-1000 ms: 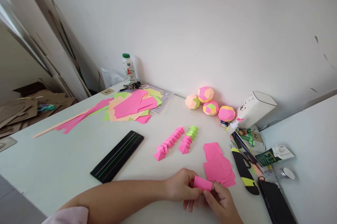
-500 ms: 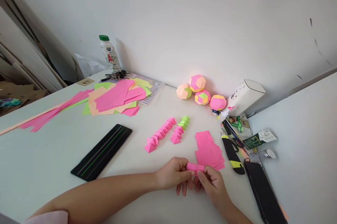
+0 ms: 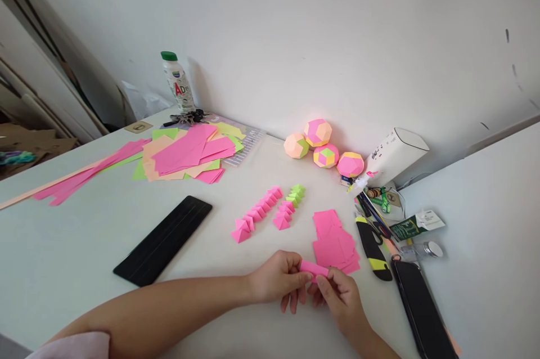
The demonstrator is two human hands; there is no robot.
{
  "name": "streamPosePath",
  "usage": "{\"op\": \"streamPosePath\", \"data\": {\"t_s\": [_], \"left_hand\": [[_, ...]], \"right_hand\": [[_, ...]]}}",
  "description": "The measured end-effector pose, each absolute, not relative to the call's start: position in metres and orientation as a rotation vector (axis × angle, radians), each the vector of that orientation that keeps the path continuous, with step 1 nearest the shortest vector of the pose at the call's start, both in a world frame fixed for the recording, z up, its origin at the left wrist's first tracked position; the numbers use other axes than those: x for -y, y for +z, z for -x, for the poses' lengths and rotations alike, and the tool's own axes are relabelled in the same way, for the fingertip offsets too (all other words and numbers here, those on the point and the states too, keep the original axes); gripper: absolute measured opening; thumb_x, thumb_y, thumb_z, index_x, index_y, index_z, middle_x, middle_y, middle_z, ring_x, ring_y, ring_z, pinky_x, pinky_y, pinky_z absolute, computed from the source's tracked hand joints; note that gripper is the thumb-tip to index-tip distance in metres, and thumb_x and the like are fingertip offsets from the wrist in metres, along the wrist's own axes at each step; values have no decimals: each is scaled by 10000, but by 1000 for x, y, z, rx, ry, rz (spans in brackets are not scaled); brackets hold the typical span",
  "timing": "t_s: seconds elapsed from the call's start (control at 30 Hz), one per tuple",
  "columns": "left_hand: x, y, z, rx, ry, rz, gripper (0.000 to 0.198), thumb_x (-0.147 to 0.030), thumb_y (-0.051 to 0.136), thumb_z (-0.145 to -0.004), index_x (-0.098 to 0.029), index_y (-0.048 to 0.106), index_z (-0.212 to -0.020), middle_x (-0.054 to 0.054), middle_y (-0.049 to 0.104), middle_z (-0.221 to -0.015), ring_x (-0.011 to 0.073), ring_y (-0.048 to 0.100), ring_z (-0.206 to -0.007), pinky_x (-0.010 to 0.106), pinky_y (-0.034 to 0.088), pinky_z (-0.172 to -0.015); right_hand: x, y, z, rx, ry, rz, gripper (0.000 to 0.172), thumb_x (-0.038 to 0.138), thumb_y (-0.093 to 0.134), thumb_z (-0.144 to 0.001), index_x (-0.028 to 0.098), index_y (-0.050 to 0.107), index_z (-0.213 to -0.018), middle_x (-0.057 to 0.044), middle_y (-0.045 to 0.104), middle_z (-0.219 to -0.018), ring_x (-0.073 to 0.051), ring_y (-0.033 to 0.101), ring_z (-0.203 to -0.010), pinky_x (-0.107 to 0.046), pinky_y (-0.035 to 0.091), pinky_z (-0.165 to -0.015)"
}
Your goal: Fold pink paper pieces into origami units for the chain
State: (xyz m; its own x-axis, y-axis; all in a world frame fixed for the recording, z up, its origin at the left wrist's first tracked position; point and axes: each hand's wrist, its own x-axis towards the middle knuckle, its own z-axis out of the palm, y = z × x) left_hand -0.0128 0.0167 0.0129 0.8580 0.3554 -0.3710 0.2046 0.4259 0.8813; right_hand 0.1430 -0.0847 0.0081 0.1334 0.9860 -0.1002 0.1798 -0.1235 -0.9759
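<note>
In the head view, the person's two hands meet at the lower middle of the frame, over a pale surface (image 3: 244,325). Between them is a small folded pink paper strip (image 3: 314,269), its long axis running from one hand to the other and dipping slightly toward the right of the frame. The left hand (image 3: 274,280) pinches the strip's left end between thumb and fingers. The right hand (image 3: 343,298) pinches the right end, its thumb along the lower edge close to the left thumb. The lower fingers of both hands are curled loosely below the paper.

A loose pile of pink paper sheets (image 3: 335,241) lies just above the strip and a little to its right in the frame, nearer to the right hand than to the left. Whether the strip or the fingers touch the pile cannot be told from this angle. Up and left of the hands, near the centre of the frame, a row of pink folded paper pieces (image 3: 260,210) stretches diagonally, with a shorter pink-and-green row (image 3: 287,208) just beside it on the right.
</note>
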Motion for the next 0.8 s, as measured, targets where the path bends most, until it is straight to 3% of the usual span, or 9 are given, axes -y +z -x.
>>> {"op": "streamPosePath", "data": {"t_s": [0.33,0.53,0.8], "left_hand": [[-17,16,14,-577,95,-1195,461,-616,572,-692,-181,423,-655,-5,614,-589,101,547,-406,196,373,-323],[-18,20,16,-503,82,-1237,345,-485,591,-730,-142,548,-721,11,615,-684,93,558,-452,180,390,-337],[-12,14,15,-526,130,-1288,211,-350,547,-756,-145,547,-711,-11,588,-609,79,511,-408,165,367,-327]], "right_hand": [[84,6,-144,1211,1095,1486,286,375,522,-884,168,548,-689,-43,655,-607,-141,576,-513,-240,480,-508],[84,5,-145,1247,1092,1484,296,384,514,-887,168,553,-689,-40,647,-594,-143,571,-518,-243,470,-518],[82,6,-144,1277,1088,1506,348,454,517,-862,162,542,-674,-38,619,-570,-142,551,-503,-237,432,-495]]}}
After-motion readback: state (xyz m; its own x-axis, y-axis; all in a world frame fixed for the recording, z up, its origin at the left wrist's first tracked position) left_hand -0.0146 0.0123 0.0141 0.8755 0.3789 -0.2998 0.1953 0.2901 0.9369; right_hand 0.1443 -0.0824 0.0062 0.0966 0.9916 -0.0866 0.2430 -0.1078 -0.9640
